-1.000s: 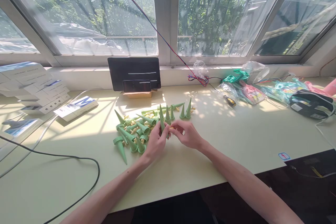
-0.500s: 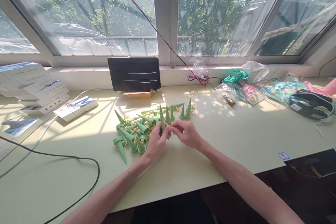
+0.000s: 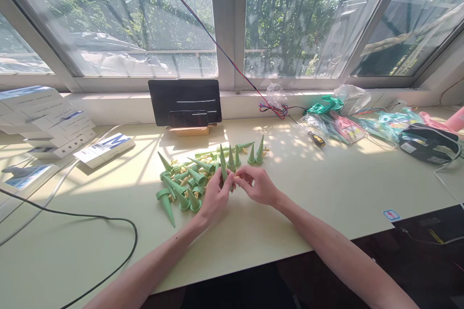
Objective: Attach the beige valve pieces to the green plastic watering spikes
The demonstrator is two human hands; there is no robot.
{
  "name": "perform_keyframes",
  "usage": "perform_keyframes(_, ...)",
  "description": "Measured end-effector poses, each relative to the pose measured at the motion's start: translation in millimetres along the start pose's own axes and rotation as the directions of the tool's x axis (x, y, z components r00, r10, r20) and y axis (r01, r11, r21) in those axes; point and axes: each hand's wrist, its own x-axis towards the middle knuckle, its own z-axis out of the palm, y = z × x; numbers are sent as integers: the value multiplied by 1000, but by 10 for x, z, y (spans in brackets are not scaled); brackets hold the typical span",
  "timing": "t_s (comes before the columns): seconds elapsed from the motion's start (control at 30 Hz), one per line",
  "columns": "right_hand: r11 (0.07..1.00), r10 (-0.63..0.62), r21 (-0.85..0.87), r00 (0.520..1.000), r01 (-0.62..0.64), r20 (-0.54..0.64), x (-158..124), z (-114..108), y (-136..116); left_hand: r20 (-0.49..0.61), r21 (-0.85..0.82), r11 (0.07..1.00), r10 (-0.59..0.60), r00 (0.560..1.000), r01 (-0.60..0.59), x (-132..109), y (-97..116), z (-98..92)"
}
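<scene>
My left hand [image 3: 216, 197] is closed around a green plastic watering spike [image 3: 224, 170], its point upward. Close beside it, my right hand [image 3: 259, 184] pinches a small pale-yellow valve [image 3: 236, 178] at the low end of that spike; the fingers hide most of the valve. To the left spreads a pile of green spikes [image 3: 197, 177] mixed with pale-yellow valves. One loose spike [image 3: 167, 208] lies with its tip toward me. Behind my hands several spikes [image 3: 259, 152] stand upright on their wide ends.
A dark tablet [image 3: 184, 101] on a cardboard stand is at the back. White boxes [image 3: 105, 149] and cables are on the left. A screwdriver [image 3: 317, 139], bagged items [image 3: 344, 128] and a black strap-like thing [image 3: 429, 144] lie on the right. The table's front edge runs below my arms.
My right fingers have shifted very slightly at the valve. The left hand keeps the spike in nearly the same place, and the pile is unchanged.
</scene>
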Motion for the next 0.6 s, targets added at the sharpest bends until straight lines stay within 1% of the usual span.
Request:
perform_keyframes(0.27,999,47,-27,999,-47,4,10,4,43,9,2,1000,-7,1000,7,-3,15,4)
perform_keyframes(0.6,1000,-9,9,1000,9,-7,17,-2,-23,-7,0,1000,-3,1000,3,3,10,-2)
